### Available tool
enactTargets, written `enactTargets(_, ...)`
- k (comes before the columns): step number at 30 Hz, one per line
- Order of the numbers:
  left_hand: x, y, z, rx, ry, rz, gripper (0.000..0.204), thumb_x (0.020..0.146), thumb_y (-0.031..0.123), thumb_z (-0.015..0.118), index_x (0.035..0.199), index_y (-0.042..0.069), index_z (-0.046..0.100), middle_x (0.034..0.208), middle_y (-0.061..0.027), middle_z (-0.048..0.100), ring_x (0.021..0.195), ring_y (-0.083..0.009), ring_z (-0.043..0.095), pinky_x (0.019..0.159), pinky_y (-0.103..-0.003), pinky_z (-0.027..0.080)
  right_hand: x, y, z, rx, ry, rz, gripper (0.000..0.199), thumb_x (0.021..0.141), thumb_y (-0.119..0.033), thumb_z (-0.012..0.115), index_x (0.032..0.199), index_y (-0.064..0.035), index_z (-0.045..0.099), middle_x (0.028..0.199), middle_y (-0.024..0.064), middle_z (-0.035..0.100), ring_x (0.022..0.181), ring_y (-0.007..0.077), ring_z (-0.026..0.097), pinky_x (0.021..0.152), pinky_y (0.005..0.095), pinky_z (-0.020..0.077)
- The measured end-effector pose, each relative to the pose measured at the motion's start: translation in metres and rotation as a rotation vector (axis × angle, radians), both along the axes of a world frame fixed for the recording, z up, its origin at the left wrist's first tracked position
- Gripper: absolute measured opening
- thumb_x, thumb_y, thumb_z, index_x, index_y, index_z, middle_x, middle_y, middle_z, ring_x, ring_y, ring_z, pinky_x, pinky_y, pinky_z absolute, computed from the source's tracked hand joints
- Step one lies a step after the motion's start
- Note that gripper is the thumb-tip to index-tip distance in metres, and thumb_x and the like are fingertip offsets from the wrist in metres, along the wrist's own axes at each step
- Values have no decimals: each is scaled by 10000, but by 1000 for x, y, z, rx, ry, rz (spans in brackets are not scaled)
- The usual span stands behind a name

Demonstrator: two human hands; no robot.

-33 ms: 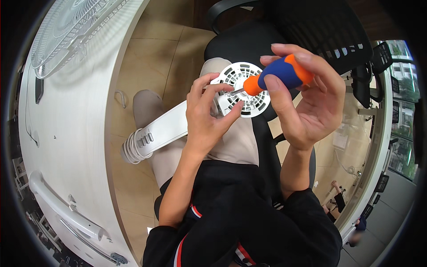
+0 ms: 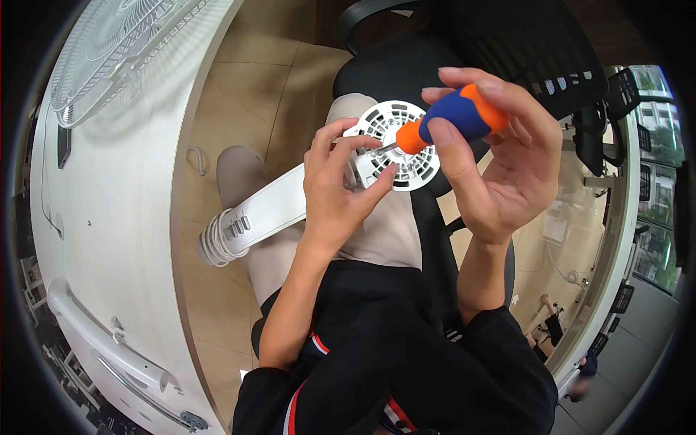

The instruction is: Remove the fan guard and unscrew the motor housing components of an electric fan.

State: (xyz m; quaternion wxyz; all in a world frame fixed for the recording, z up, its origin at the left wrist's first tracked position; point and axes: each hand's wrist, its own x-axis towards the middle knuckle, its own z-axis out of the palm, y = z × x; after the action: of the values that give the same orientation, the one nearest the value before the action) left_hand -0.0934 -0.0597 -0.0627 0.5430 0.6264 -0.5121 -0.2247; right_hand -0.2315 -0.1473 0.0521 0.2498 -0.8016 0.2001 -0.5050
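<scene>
A white fan body lies across my lap, its round slotted motor housing at the far right end. White cord is wound around its near-left end. My left hand grips the housing's left side, fingers curved and thumb on the slotted face. In my right hand is a screwdriver with a blue and orange handle, held between thumb and fingers. Its metal shaft slants down to the left, the tip meeting the housing close to my left fingertips. Whether a screw sits under the tip cannot be made out.
On the white table to my left are a wire fan grille and a curved white tube. A black mesh chair stands ahead of me. Other people show small at the lower right.
My right hand and the screwdriver handle have shifted very slightly up and to the left. My left hand and the fan body have stayed in place.
</scene>
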Motion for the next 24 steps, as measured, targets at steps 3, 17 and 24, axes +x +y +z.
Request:
enactTargets(3,-1,0,0,2,8,-1,363,755,209,886,1067,98,735,1344,-84,603,1099,-288,641,894,-387,526,5,-7,2,37,-25,89,405,885,81,741,1230,7,542,1138,318,700,938,333,761,848,387,626)
enactTargets(17,-2,1,0,65,117,11,358,759,231,882,1073,131,743,1359,-85,648,1019,-287,662,890,-376,519,17,-32,3,315,-161,391,181,978,17,662,1126,-9,561,1118,305,712,971,355,757,874,485,641)
enactTargets(24,-3,1,3,71,112,12,349,750,223,881,1054,128,740,1350,-72,653,1015,-288,666,882,-382,525,7,-57,5,486,-106,688,180,956,-30,654,1096,-82,554,1130,330,692,1009,410,754,921,532,618)
